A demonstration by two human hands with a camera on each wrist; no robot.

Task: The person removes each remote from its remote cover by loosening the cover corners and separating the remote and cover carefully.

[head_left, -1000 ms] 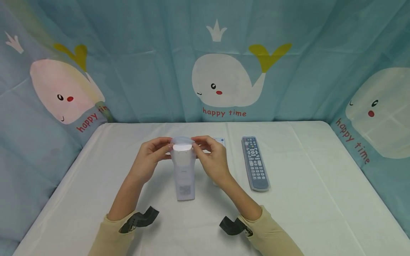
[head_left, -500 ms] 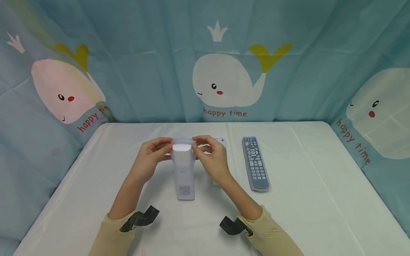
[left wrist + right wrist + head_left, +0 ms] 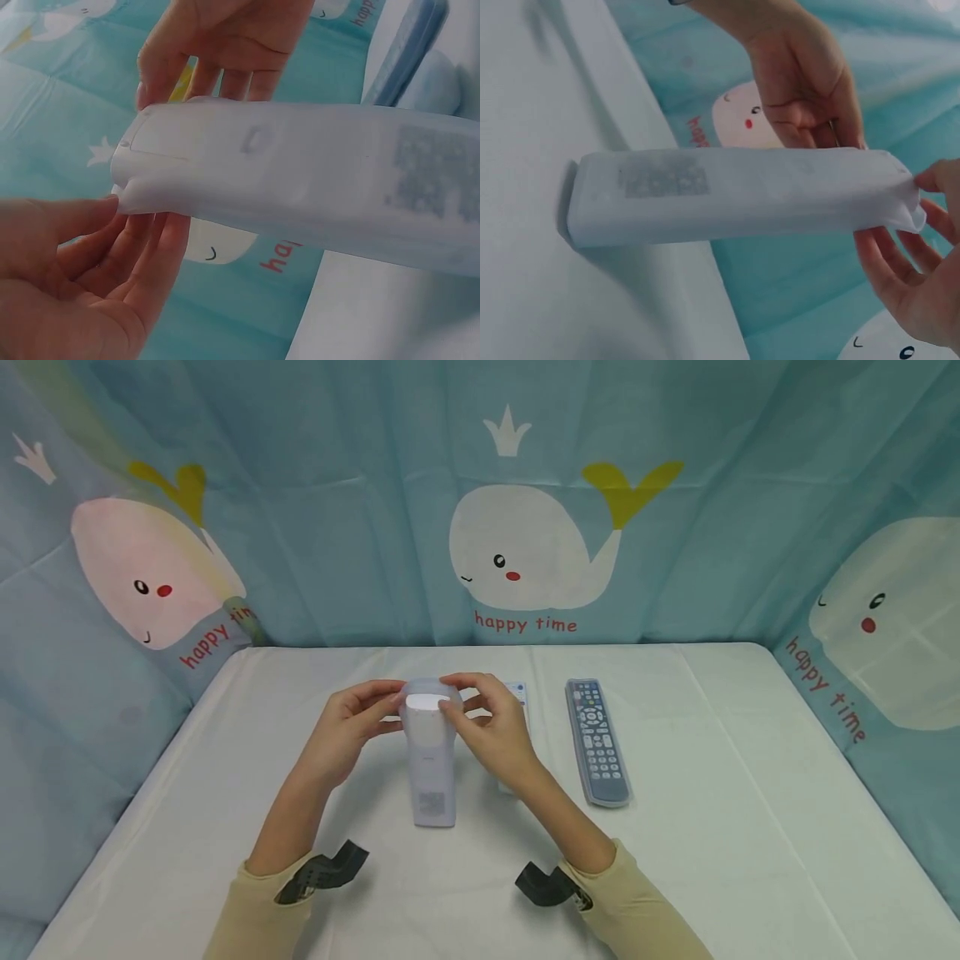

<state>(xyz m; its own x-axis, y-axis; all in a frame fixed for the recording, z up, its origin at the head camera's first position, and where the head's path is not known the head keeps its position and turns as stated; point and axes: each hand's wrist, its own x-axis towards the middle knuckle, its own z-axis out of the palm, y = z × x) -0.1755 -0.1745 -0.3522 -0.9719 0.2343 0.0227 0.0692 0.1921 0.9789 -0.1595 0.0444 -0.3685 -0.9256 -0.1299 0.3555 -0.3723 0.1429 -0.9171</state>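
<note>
A white remote [image 3: 431,768] lies back side up inside a translucent silicone cover [image 3: 427,693]. Its near end rests on the table and its far end is lifted. My left hand [image 3: 392,703] pinches the cover's edge at the far end from the left. My right hand [image 3: 452,695] pinches the same end from the right, with its fingers curled over the top. In the left wrist view the cover's loose lip [image 3: 139,196] sits against my left thumb [image 3: 71,217]. The right wrist view shows the covered remote [image 3: 735,191] and its bunched lip [image 3: 909,214] by my right fingers [image 3: 900,262].
A second remote [image 3: 597,743] in a bluish cover lies to the right on the white table [image 3: 712,735]. A white object [image 3: 517,693] shows partly behind my right hand. A whale-print curtain [image 3: 525,552] walls the table's back and sides.
The cover's open lip, which stood above the remote's far end, now sits down over that end. My right fingers have shifted left onto the top.
</note>
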